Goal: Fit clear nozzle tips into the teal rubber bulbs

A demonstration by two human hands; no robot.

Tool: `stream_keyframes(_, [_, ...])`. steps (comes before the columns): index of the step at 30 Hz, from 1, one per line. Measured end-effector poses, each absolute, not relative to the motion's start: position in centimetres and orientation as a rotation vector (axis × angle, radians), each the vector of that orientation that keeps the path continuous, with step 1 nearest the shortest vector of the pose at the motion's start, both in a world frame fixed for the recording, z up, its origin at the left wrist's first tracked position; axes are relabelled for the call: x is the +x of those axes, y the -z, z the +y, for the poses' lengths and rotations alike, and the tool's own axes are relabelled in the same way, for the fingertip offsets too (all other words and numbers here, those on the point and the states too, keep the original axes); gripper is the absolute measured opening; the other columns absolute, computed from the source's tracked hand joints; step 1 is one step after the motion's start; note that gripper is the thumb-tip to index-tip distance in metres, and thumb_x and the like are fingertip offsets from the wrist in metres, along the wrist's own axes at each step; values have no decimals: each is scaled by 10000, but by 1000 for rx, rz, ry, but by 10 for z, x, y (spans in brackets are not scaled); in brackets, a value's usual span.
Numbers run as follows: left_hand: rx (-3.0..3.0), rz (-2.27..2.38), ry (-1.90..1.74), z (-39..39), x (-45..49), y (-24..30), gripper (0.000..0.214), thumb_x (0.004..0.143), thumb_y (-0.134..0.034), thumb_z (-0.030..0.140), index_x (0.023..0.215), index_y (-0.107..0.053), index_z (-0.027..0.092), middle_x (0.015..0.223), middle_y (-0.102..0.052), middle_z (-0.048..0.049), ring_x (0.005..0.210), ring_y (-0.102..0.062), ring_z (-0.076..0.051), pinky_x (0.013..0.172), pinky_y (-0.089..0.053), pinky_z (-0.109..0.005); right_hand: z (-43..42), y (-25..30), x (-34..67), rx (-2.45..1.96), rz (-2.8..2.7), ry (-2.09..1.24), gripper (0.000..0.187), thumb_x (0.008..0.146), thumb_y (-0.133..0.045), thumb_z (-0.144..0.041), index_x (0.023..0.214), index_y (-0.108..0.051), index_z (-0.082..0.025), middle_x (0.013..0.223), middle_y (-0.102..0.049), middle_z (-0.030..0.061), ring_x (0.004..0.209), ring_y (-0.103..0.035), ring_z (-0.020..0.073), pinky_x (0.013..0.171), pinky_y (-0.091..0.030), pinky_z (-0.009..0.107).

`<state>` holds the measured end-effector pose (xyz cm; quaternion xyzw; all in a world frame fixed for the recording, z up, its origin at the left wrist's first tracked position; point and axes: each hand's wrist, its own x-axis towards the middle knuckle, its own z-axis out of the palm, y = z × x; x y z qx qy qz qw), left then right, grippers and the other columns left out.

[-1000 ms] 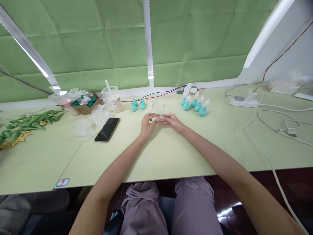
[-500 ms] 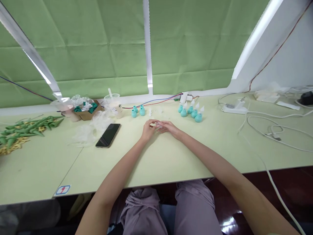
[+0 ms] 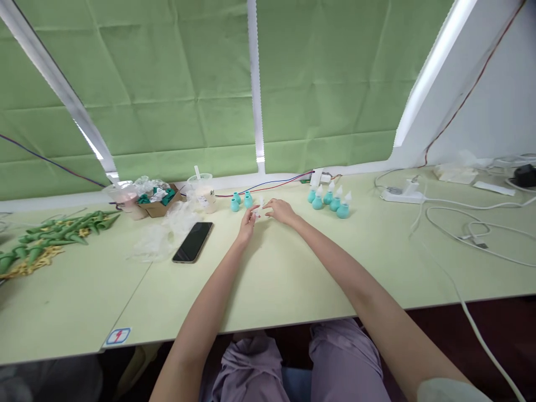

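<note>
My left hand [image 3: 247,223] is closed on a small whitish piece [image 3: 257,214], too small to make out well. My right hand [image 3: 281,211] reaches in from the right with its fingers apart and nothing visible in them. Just beyond the fingertips stands a small white part [image 3: 262,200], partly hidden by the hands. Several small turquoise pots with open necks [image 3: 235,205] stand behind my left hand. Farther right is a group of turquoise pots with white pointed tips [image 3: 343,210].
Left of my hands lie a black phone [image 3: 193,242], crumpled clear plastic bags [image 3: 157,240], a cup with a straw [image 3: 205,192] and a filled cardboard box [image 3: 159,207]. Green craft pieces [image 3: 62,231] lie far left. At right are a power strip [image 3: 402,192] and white cables [image 3: 464,207].
My hands, together around the small piece before, have parted. The left keeps the piece and moves slightly left; the right has let go and its fingers point toward the white part. The view has shifted slightly.
</note>
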<state>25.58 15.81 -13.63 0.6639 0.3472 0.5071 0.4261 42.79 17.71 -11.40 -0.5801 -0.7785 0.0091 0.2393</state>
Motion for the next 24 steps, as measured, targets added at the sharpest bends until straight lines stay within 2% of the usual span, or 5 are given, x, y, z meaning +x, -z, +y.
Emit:
stream_keyframes(6, [1588, 1010, -1296, 160, 257, 141, 359, 775, -554, 430, 1010, -543, 159, 897, -608, -56, 840, -533, -150, 783, -399, -280, 174, 118, 423, -1587, -2079, -74, 130, 791, -590, -161, 824, -709, -200, 842, -693, 40, 817, -626, 166, 764, -446, 246])
stream_keyframes(9, [1607, 1016, -1205, 161, 257, 143, 327, 777, -537, 425, 921, -588, 136, 897, -614, -69, 766, -540, -140, 734, -415, -277, 153, 120, 431, -1428, -1771, -339, 93, 783, -607, -235, 818, -688, -207, 828, -693, 15, 748, -632, 143, 695, -481, 237])
stream_keyframes(15, [1621, 890, -1049, 152, 268, 146, 430, 720, -579, 465, 971, -614, 117, 920, -625, -81, 651, -546, -118, 678, -446, -278, 106, 131, 444, -1202, -1369, -898, 136, 737, -611, -281, 800, -618, -161, 748, -686, 47, 715, -658, 164, 517, -490, 201])
stream_keyframes(19, [1660, 886, -1037, 144, 276, 144, 419, 724, -570, 474, 908, -625, 102, 763, -619, -58, 651, -549, -131, 668, -446, -273, 98, 131, 442, -1156, -1300, -876, 159, 715, -623, -301, 783, -604, -158, 720, -675, 44, 644, -649, 151, 477, -474, 188])
stream_keyframes(24, [1663, 826, -1011, 138, 278, 140, 405, 733, -561, 457, 902, -622, 95, 796, -615, -58, 625, -534, -111, 642, -445, -258, 98, 130, 441, -1122, -1312, -739, 174, 708, -624, -318, 777, -603, -160, 716, -652, 37, 624, -631, 144, 454, -475, 193])
